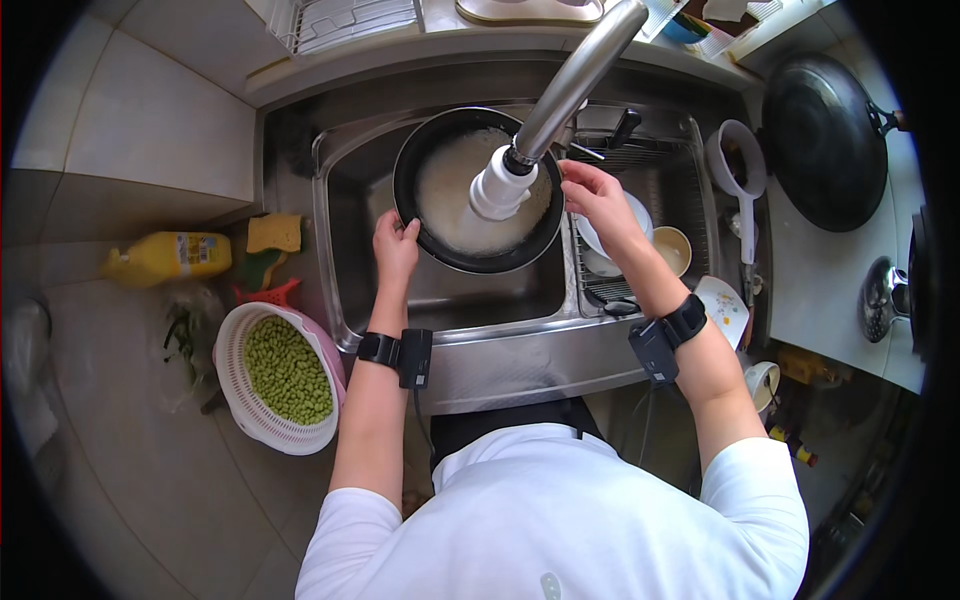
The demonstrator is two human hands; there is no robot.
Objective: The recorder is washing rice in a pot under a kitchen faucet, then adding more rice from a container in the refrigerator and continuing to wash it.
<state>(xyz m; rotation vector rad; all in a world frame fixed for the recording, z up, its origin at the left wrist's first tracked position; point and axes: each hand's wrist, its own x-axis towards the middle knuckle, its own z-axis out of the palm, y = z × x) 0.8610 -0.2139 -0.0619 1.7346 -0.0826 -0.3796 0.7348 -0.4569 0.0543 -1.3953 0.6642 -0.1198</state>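
Observation:
A round dark pan (450, 255) with cloudy, frothy liquid in it is held over the left basin of a steel sink (480, 300). My left hand (397, 244) grips its lower left rim, thumb on top. At its right rim is my right hand (592, 195), thumb and fingers pinching the edge. Above the pan hangs the white spray head (501, 187) of a metal faucet (581, 82), hiding part of the liquid; water seems to run from it.
A wire rack in the right basin holds bowls (671, 251). Left of the sink stand a white-and-pink colander (232, 367) of green beans, a yellow bottle (180, 257) and a sponge (274, 233). At the right are a white long-handled strainer (746, 202), a floral plate (721, 304) and a wok (825, 142).

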